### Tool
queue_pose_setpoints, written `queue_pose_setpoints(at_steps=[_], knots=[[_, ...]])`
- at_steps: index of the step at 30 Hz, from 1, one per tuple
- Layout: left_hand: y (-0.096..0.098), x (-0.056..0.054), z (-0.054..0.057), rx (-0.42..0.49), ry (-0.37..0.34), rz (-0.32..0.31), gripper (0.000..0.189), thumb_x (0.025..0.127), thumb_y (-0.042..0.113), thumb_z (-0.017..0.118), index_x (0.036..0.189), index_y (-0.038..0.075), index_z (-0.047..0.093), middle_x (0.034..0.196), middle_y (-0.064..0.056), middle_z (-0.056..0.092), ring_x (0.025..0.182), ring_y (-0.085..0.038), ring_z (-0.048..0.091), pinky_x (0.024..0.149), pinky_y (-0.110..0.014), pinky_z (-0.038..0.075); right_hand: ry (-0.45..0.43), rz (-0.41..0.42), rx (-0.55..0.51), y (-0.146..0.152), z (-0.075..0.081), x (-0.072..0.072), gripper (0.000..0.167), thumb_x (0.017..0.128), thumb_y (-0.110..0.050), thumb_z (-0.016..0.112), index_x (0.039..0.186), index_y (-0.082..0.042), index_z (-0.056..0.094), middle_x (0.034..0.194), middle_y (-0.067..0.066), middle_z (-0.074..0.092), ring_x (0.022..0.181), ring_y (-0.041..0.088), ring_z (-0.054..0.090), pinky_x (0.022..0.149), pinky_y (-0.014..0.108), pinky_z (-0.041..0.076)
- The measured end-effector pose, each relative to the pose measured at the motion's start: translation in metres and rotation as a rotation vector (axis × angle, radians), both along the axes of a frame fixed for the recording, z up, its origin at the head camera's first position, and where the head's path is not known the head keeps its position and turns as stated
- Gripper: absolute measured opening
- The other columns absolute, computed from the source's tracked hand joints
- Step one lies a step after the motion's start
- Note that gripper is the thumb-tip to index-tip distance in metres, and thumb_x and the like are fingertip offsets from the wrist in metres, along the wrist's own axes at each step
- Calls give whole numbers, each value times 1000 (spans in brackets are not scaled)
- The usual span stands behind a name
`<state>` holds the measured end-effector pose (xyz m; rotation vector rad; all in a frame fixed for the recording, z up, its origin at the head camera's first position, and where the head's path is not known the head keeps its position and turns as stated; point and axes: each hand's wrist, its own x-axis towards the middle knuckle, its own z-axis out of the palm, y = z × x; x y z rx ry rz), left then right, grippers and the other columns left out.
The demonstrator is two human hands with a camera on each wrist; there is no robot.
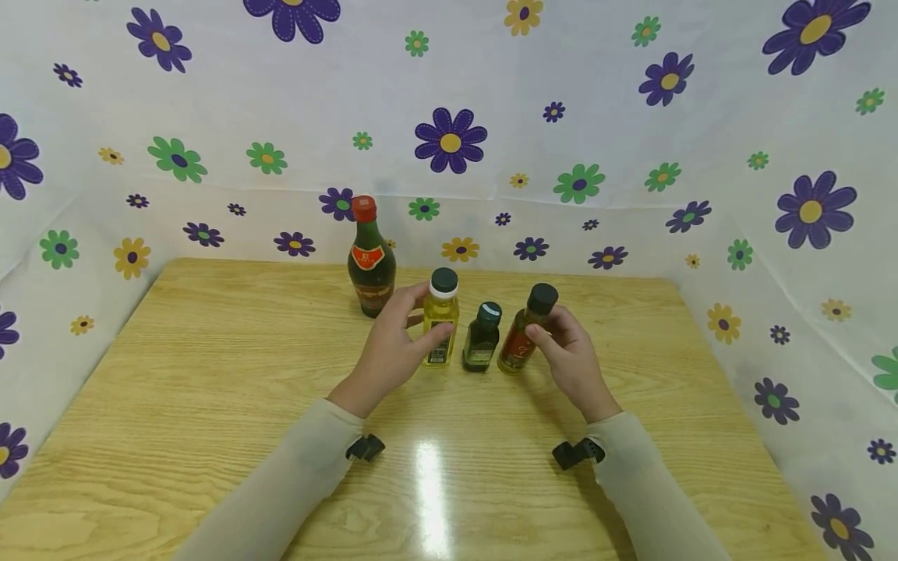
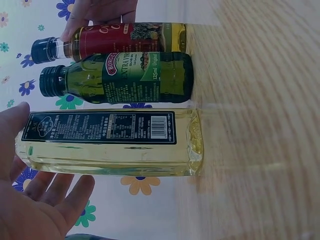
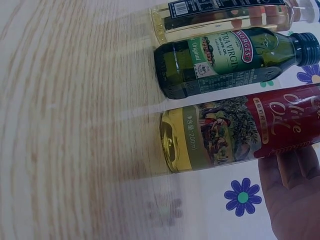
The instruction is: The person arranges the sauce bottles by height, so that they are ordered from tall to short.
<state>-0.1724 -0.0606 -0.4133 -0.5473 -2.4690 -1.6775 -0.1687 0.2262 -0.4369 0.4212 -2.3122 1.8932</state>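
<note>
My left hand (image 1: 393, 347) holds a clear bottle of yellow oil (image 1: 439, 312) with a dark cap, thumb at the front and fingers along its left side. My right hand (image 1: 574, 362) grips an olive oil bottle (image 1: 519, 343) with a red label and black cap. Its thumb lies across the front, and its fingers (image 3: 285, 170) reach behind. Between them stands a small dark green olive oil bottle (image 1: 481, 343), touched by neither hand. In the left wrist view, the yellow oil bottle (image 2: 110, 150) shows a dark label with a barcode. All three bases are at the tabletop.
A taller dark green bottle (image 1: 372, 269) with a red cap stands behind my left hand, toward the back of the wooden table (image 1: 210, 374). Flower-patterned white cloth (image 1: 393, 93) surrounds the table at the back and sides.
</note>
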Motion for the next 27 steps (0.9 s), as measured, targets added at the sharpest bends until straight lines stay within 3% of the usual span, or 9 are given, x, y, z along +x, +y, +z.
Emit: queue_pose_setpoints(at_steps=[27], knots=[[4, 2, -7, 1, 51, 29, 54, 101, 24, 68, 150, 12, 49, 138, -6, 53, 130, -26, 55, 107, -51, 51, 1, -13, -2, -1, 0, 1, 30, 106, -11, 58, 134, 2, 55, 121, -6, 62, 117, 10, 61, 99, 19, 50]])
